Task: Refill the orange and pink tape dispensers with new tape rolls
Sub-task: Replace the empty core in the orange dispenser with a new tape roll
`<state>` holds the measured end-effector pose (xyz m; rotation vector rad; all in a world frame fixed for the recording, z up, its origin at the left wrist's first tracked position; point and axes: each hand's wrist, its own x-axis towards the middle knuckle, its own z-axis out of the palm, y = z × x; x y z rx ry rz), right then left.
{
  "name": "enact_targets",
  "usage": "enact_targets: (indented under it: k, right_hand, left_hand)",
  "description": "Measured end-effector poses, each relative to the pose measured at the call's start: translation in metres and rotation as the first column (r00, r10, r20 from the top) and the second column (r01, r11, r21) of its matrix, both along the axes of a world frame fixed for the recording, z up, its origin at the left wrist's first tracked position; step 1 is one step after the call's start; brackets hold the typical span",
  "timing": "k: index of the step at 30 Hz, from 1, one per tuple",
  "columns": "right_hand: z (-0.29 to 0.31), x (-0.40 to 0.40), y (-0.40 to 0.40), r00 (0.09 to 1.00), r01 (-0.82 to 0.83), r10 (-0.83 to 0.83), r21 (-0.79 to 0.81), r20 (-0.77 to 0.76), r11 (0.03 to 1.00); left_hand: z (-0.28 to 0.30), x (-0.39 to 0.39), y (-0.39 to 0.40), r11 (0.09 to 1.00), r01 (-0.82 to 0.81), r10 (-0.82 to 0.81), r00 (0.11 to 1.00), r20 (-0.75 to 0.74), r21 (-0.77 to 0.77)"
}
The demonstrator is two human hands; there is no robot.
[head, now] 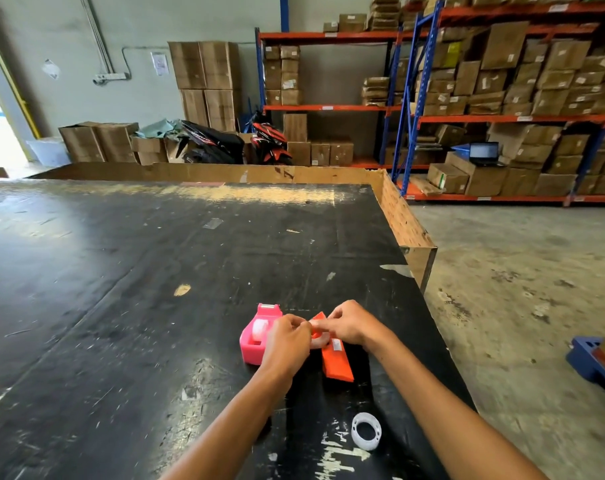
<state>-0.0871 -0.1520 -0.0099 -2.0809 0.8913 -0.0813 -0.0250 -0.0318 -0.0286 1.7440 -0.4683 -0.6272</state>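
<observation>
A pink tape dispenser stands on the black table with a clear tape roll seated in it. Right beside it lies the orange tape dispenser. Above the orange one, my left hand and my right hand meet, their fingertips pinched together on a clear tape roll that is mostly hidden by the fingers. A white plastic ring, looking like an empty core or thin roll, lies near the table's front edge.
The table's right edge runs close to the dispensers, with concrete floor beyond. A cardboard wall borders the far side. Shelving with cartons and parked motorbikes stand behind. A blue pallet sits on the floor at right.
</observation>
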Motion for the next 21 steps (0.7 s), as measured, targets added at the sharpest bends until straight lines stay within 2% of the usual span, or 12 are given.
enact_targets:
  k: [3, 5, 7, 9, 10, 12, 14, 15, 16, 17, 19, 21]
  right_hand:
    - [0.004, -0.001, 0.004, 0.981, 0.002, -0.020, 0.094, 0.194, 0.996]
    - [0.010, -0.003, 0.007, 0.947, 0.013, -0.042, 0.092, 0.317, 0.996]
    - [0.020, -0.005, 0.009, 0.903, 0.006, 0.005, -0.023, 0.431, 1.000]
    - [0.031, -0.010, 0.012, 0.855, -0.047, 0.176, -0.264, 0.488, 0.963]
    - [0.036, -0.012, 0.014, 0.829, -0.080, 0.298, -0.426, 0.474, 0.901]
    - [0.045, -0.017, 0.020, 0.778, -0.107, 0.520, -0.742, 0.351, 0.662]
    - [0.052, -0.021, 0.027, 0.768, -0.139, 0.618, -0.897, 0.169, 0.419]
    - [0.055, -0.023, 0.030, 0.764, -0.164, 0.635, -0.917, 0.116, 0.365]
    - [0.057, -0.025, 0.032, 0.748, -0.187, 0.655, -0.913, 0.106, 0.362]
    - [0.059, -0.027, 0.034, 0.722, -0.210, 0.678, -0.890, 0.138, 0.404]
    - [0.060, -0.033, 0.037, 0.682, -0.213, 0.658, -0.775, 0.318, 0.595]
    - [0.060, -0.036, 0.039, 0.706, -0.102, 0.467, -0.576, 0.532, 0.811]
  left_hand:
    - [0.008, -0.001, 0.003, 0.996, -0.042, 0.037, 0.998, -0.060, -0.080]
    - [0.018, -0.002, 0.006, 0.986, -0.072, 0.051, 0.989, -0.141, -0.149]
    - [0.032, -0.001, 0.009, 0.972, -0.097, 0.046, 0.971, -0.233, -0.214]
    - [0.046, 0.003, 0.014, 0.960, -0.127, 0.035, 0.939, -0.343, -0.250]
    - [0.051, 0.006, 0.017, 0.955, -0.130, 0.015, 0.920, -0.392, -0.267]
    - [0.060, 0.011, 0.023, 0.944, -0.105, -0.057, 0.881, -0.469, -0.311]
    - [0.064, 0.014, 0.026, 0.938, -0.072, -0.119, 0.851, -0.512, -0.339]
    - [0.065, 0.014, 0.027, 0.936, -0.056, -0.144, 0.841, -0.522, -0.348]
    - [0.063, 0.014, 0.028, 0.935, -0.049, -0.155, 0.834, -0.530, -0.351]
    - [0.061, 0.014, 0.028, 0.934, -0.058, -0.154, 0.824, -0.545, -0.351]
    - [0.056, 0.015, 0.028, 0.917, -0.107, -0.153, 0.794, -0.588, -0.384]
    - [0.052, 0.016, 0.028, 0.887, -0.134, -0.187, 0.770, -0.610, -0.441]
